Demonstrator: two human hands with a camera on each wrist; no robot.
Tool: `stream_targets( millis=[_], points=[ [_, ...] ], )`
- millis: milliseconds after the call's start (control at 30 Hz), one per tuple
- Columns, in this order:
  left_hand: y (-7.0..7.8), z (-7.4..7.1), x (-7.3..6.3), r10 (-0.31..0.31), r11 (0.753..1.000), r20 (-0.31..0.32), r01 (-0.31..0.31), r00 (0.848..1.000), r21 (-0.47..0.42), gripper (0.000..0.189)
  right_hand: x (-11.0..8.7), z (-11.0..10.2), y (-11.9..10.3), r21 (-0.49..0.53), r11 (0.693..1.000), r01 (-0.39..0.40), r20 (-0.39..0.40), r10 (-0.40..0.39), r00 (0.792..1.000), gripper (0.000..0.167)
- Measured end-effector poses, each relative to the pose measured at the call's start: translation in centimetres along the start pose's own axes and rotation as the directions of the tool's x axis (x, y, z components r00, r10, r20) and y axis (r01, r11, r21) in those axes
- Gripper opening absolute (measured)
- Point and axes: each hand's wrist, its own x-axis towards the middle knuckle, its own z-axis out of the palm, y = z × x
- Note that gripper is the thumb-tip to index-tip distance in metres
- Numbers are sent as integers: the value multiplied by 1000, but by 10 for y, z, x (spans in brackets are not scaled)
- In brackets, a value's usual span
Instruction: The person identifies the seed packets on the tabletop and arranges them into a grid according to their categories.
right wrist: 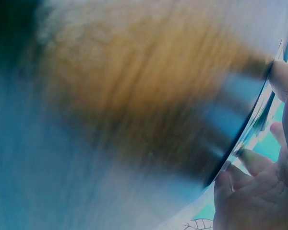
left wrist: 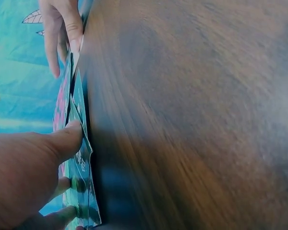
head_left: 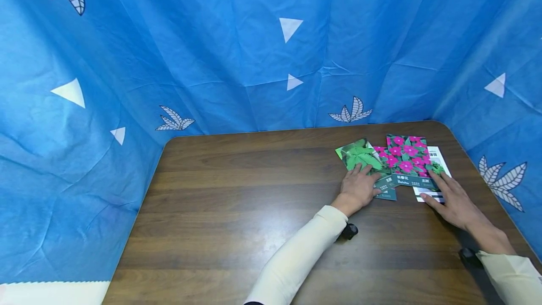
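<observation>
Several flat printed packets with plant pictures lie overlapping at the right of the table. My left hand (head_left: 357,187) rests on the green-leaf packet (head_left: 360,153), its fingers spread and its thumb on the dark green lower band. In the left wrist view the thumb (left wrist: 69,139) presses on the packets' face. A packet with pink flowers (head_left: 407,154) lies on top in the middle, partly over another pink-flowered one. My right hand (head_left: 459,204) touches a white packet (head_left: 440,158) with a green plant picture, which sticks out from under the pink one. Its fingers are extended, with the thumb at the lower part.
The brown wooden table (head_left: 237,211) extends to the left of the packets. Its right edge runs close beside my right hand. A blue curtain (head_left: 237,51) with white triangles and leaf prints hangs behind and along both sides.
</observation>
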Motion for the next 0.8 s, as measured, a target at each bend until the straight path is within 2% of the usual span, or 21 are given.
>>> stream_targets(
  millis=[433, 800],
  points=[
    [-11, -3, -7, 11, 1000, 5, -11, 1000, 21, 54, 1, 1, 4, 13, 1000, 22, -7, -22, 1000, 87],
    [-21, -7, -15, 46, 998, 8, -46, 999, 43, 56, 3, 2, 5, 14, 999, 34, -3, -34, 999, 87]
  ],
)
